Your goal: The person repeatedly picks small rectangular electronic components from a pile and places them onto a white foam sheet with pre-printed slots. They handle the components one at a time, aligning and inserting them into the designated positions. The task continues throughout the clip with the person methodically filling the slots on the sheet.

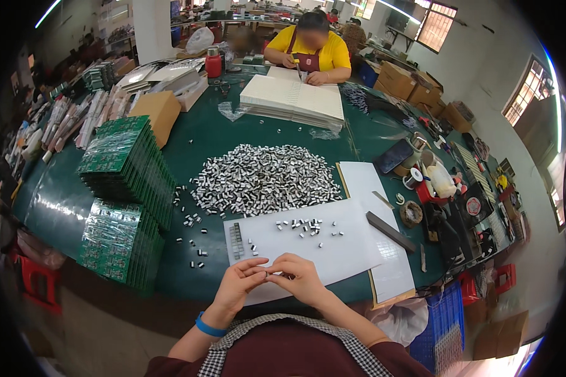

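My left hand (240, 283) and my right hand (300, 278) meet at the fingertips over the near edge of a white sheet (333, 248). Together they pinch a tiny dark component (269, 273); it is too small to make out. A short row of the same small parts (236, 240) lies lined up on the sheet's left side. Loose ones (307, 227) are scattered in its middle. Beyond the sheet lies a big heap of small black-and-silver components (264, 178). A blue band circles my left wrist.
Two stacks of green circuit boards (127, 164) (118, 242) stand at the left on the green table (207, 141). A dark bar (390, 231) lies at the right. A person in yellow (309, 49) works opposite behind white trays (294, 98). Blue crate (443, 330) lower right.
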### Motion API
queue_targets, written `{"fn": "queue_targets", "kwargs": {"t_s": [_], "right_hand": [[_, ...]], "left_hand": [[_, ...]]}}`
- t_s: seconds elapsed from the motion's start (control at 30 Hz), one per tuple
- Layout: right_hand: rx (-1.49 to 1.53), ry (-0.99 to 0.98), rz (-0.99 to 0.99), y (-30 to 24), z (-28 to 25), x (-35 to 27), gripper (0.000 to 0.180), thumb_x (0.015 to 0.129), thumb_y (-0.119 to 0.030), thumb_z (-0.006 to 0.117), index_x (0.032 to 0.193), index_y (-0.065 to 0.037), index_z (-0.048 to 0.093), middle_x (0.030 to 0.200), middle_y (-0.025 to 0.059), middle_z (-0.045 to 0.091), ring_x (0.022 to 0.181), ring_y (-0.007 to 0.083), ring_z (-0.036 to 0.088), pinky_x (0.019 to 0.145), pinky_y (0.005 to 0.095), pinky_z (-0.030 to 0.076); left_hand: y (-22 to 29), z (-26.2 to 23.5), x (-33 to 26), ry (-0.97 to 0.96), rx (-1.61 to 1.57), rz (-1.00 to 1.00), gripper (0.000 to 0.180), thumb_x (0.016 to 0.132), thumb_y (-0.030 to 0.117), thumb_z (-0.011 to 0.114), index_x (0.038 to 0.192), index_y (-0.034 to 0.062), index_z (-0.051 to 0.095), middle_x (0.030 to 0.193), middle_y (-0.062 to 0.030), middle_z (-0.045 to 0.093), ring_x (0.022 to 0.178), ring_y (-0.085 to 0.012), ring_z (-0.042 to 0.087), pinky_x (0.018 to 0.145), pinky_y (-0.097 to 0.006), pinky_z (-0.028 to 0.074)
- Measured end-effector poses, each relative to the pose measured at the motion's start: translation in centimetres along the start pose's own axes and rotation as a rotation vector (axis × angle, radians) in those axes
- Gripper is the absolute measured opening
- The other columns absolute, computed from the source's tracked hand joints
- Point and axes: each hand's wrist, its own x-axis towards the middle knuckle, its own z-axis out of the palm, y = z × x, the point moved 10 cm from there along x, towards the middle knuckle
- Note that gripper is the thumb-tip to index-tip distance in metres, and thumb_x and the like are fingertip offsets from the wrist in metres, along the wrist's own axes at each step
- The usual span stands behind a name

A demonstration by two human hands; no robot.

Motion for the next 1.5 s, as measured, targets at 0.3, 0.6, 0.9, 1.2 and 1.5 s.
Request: {"fn": "queue_targets", "kwargs": {"t_s": [0.3,0.6,0.9,1.2,1.5], "right_hand": [[0.762,0.1,0.565,5.8,1.3,-0.8,0.03,0.093,-0.013,0.052,0.119,0.002,0.052,0.087,0.0027,0.057,0.053,0.0022,0.039,0.046,0.0187,0.035],[0.853,0.176,0.551,7.2,0.3,-0.1,0.038,0.093,-0.016,0.054,0.125,0.001,0.046,0.092,0.0051,0.058,0.056,0.0028,0.039,0.048,0.0195,0.035],[0.906,0.324,0.424,5.8,-0.9,0.5,0.042,0.093,-0.015,0.053,0.13,-0.001,0.039,0.094,0.0049,0.057,0.059,0.0036,0.043,0.046,0.018,0.034],[0.948,0.383,0.433,7.5,-1.7,0.0,0.034,0.095,-0.019,0.05,0.126,-0.004,0.047,0.095,0.0015,0.057,0.062,0.0036,0.043,0.052,0.0183,0.036],[1.109,0.337,0.461,6.1,-2.0,0.2,0.039,0.096,-0.025,0.043,0.127,-0.001,0.043,0.1,0.0058,0.057,0.075,0.011,0.048,0.066,0.0243,0.04]], "left_hand": [[8.5,-7.7,-0.1,0.409,0.718,0.534,0.013,0.083,0.0,0.058,0.093,-0.0063,0.064,0.096,-0.0131,0.063,0.073,-0.0206,0.065,0.069,-0.029,0.052],[12.3,0.7,-1.3,0.527,1.715,0.891,0.028,0.078,0.006,0.065,0.105,-0.0009,0.062,0.115,-0.0158,0.054,0.106,-0.0305,0.05,0.089,-0.039,0.041],[5.4,8.3,0.1,-0.033,1.115,0.724,0.068,0.066,0.007,0.077,0.127,0.005,0.046,0.118,-0.0131,0.05,0.101,-0.0253,0.054,0.087,-0.036,0.045],[5.2,9.0,0.9,0.015,1.068,0.75,0.056,0.069,0.002,0.071,0.121,0.0051,0.051,0.118,-0.0148,0.051,0.107,-0.0312,0.052,0.09,-0.037,0.045],[4.5,8.5,1.5,0.079,1.05,0.689,0.053,0.068,-0.001,0.068,0.119,0.0058,0.051,0.117,-0.0119,0.051,0.098,-0.0252,0.054,0.084,-0.035,0.046]]}}
